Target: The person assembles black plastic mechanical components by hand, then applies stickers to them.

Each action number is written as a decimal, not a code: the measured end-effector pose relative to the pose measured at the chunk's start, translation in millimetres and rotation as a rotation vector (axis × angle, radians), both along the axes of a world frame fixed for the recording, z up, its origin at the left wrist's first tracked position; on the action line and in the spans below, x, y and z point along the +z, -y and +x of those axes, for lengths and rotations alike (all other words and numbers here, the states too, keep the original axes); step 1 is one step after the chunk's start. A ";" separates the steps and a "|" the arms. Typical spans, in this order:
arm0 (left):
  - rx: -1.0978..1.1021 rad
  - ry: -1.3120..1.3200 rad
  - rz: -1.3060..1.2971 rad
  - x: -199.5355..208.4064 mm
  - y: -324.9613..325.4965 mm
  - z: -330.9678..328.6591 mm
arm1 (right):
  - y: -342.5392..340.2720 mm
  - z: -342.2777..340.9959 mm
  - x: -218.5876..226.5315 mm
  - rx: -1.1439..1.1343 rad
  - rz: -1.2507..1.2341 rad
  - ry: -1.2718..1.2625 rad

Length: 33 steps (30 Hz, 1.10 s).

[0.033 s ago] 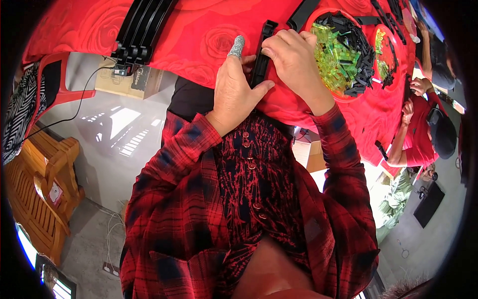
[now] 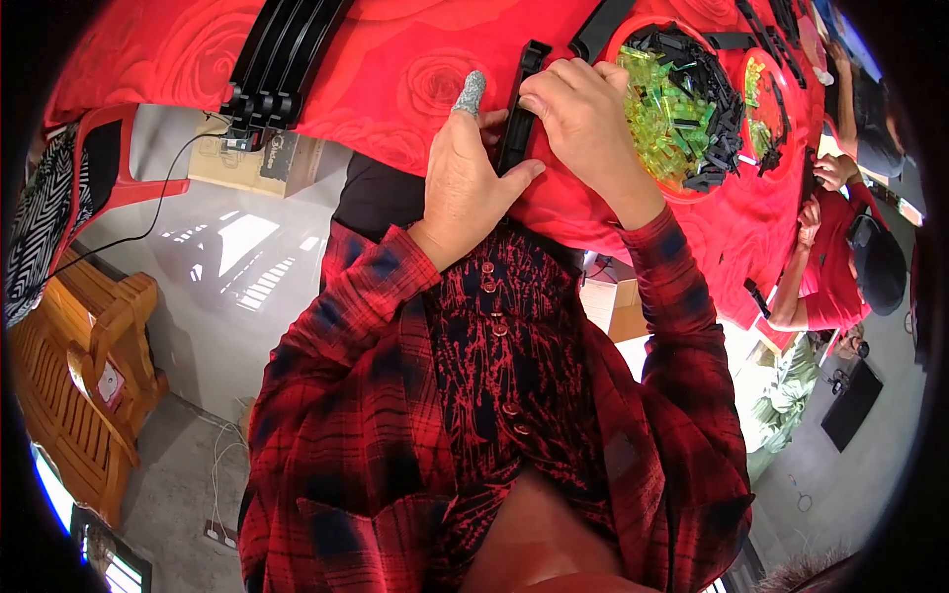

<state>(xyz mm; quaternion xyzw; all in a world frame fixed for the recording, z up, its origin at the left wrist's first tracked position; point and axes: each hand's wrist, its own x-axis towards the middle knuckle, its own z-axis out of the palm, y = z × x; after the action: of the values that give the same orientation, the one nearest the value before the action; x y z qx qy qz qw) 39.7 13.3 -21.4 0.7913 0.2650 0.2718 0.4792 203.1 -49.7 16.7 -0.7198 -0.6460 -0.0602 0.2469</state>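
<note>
A long black plastic bar (image 2: 516, 138) with raised side edges lies at the front of the red-clothed table. My left hand (image 2: 463, 178) is wrapped round its near part from the left, fingers partly hidden behind it and thumb by its near end. A grey speckled covering (image 2: 473, 92) encloses one fingertip, which points up. My right hand (image 2: 591, 117) is bent over the bar's right edge with thumb and fingers pinched together against it. Whatever lies between those fingertips is hidden. Just right of that hand, a round orange-rimmed tray (image 2: 615, 49) holds yellow-green clear pieces and small black pieces.
Several long black bars (image 2: 287, 59) lie side by side at the table's left. A smaller tray (image 2: 788, 109) with similar pieces stands farther right. A person in red (image 2: 835, 267) works at the right side. A red chair (image 2: 119, 168) and wooden bench (image 2: 89, 366) stand left.
</note>
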 end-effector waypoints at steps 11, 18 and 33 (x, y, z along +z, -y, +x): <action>0.018 -0.022 -0.069 -2.6 -0.7 1.6 | -1.4 -0.6 -11.0 0.018 0.037 -0.042; 0.035 -0.033 -0.203 0.5 -0.4 4.9 | -3.9 -6.9 -15.3 -0.014 0.042 -0.019; -0.035 -0.074 -0.047 -0.1 1.3 0.4 | 9.7 -13.0 -11.4 -0.150 0.061 -0.110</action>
<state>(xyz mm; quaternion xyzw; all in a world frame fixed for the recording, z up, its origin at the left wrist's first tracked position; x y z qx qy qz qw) 40.1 12.0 -21.5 0.7938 0.2752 0.2276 0.4923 190.1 -59.4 5.3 -0.7604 -0.5738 -0.0588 0.2986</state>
